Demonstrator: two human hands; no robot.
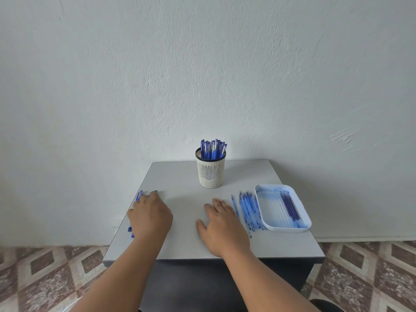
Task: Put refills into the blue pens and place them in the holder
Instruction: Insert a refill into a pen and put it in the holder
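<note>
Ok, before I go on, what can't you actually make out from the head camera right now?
- Blue pens at the table's left edge: mostly hidden under the left hand; count and grip unclear.
- Refills beside the tray: blurred, too thin to count.
- Tray contents: blurred, fill uncertain.
- Pens in the holder: bunched, lower parts hidden by its wall.

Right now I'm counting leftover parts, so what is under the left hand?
Blue pen pieces poke out beyond the left hand near its fingers, and more by the wrist, on the grey table. How many lie beneath the palm is hidden.
</note>
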